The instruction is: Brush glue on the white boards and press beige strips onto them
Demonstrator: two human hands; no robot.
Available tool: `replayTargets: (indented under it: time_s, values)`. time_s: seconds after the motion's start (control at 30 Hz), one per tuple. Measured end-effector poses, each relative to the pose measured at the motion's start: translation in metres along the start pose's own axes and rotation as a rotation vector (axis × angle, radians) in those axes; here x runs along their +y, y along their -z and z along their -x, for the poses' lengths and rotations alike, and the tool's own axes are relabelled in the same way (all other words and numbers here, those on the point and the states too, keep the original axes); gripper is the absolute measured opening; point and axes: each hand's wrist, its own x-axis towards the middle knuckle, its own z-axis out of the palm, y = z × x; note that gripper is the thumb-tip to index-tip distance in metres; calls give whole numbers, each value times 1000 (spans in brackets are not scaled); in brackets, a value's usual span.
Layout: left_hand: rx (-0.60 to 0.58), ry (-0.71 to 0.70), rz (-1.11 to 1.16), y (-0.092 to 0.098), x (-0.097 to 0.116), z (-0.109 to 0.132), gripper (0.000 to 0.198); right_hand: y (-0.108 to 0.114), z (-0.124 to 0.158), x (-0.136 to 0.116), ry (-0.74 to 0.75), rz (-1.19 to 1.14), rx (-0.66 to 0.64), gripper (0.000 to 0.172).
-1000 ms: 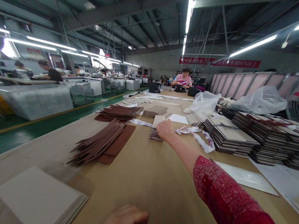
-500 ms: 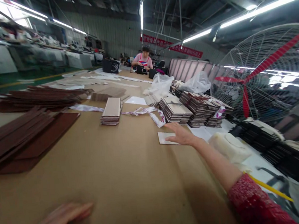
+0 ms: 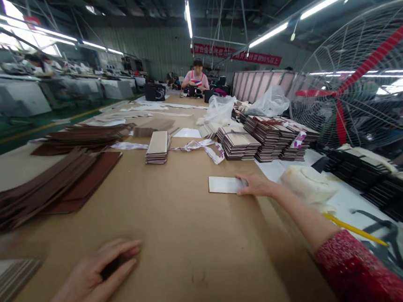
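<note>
A white rectangular panel [image 3: 224, 184] with a thin dark edge lies on the brown table. My right hand [image 3: 255, 185] grips its right end, fingers and thumb closed round the short side. My left hand [image 3: 106, 274] hovers over the table at the lower left, fingers curved and thumb a little apart, with nothing between them. Ahead stands a small stack of pale panels [image 3: 157, 143]. Beyond my right hand are a strapped stack of panels [image 3: 239, 142] and several darker-edged stacks [image 3: 272, 135].
Brown strips [image 3: 39, 188] and flat brown sheets [image 3: 94, 179] cover the left side. Another panel stack [image 3: 12, 285] sits at the lower left edge. A patterned cloth strip [image 3: 201, 145], plastic bags [image 3: 219, 109], black stacked pieces [image 3: 396, 195] and a large fan [image 3: 337, 92] are around. A person [image 3: 195, 78] works at the far end.
My right hand has gone from lying over the white panel to gripping its right end; the panel has shifted slightly left. My left hand has moved forward and right. The view has shifted.
</note>
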Motion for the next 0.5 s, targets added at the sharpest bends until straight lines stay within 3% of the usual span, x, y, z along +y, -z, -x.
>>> replayTargets:
  time_s: [0.07,0.13,0.23,0.33,0.43,0.5]
  values:
    - [-74,25,6,7,9,-2,27,-5,13,-36,73,4,-3,80]
    - [-71,36,25,11,16,-1,24,-12,26,-78,172,18,-6,80]
    - [27,38,65,15,24,3,20,-21,44,-140,311,75,8,76]
    - [170,55,109,19,32,11,17,-28,55,-188,391,113,21,74]
    - [241,72,101,30,37,25,17,-29,63,-205,422,128,70,71]
    - [220,57,39,47,37,37,20,-30,68,-194,422,130,171,62]
